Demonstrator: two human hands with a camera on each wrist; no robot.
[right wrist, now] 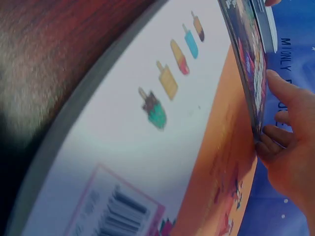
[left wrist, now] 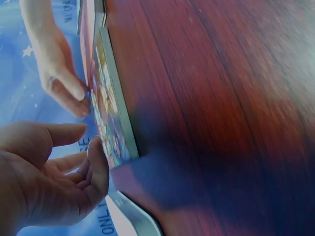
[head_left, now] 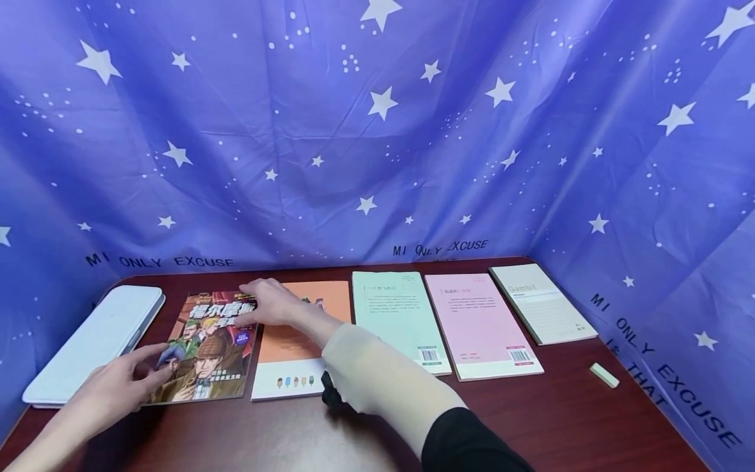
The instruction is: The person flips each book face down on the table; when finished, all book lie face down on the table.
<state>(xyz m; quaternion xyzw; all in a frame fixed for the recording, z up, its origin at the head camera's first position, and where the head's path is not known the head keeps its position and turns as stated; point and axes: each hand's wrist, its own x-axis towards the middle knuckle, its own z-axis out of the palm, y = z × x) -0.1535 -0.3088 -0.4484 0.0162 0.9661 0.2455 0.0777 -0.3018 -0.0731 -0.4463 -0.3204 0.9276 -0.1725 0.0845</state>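
A comic book (head_left: pixel 206 354) with a dark illustrated cover lies face up at the left of the table. My left hand (head_left: pixel 115 387) is at its lower left edge, thumb and forefinger apart over the cover. In the left wrist view that left hand (left wrist: pixel 64 177) has loosely bent fingers, the fingertips right at the book's edge. My right hand (head_left: pixel 274 303) reaches over to the upper right corner of the comic, fingers spread. The right wrist view has this right hand (right wrist: pixel 290 132) with fingertips at the comic's edge (right wrist: pixel 248 59). An orange-and-white book (head_left: pixel 283 357) lies beneath my right wrist.
To the right, a green book (head_left: pixel 395 321), a pink book (head_left: pixel 480 328) and a cream Gambit notebook (head_left: pixel 542 301) lie in a row. A small pale eraser-like block (head_left: pixel 604 375) is near the right edge. A white case (head_left: pixel 94 347) sits far left. Star-patterned curtains (head_left: pixel 318 131) surround the table.
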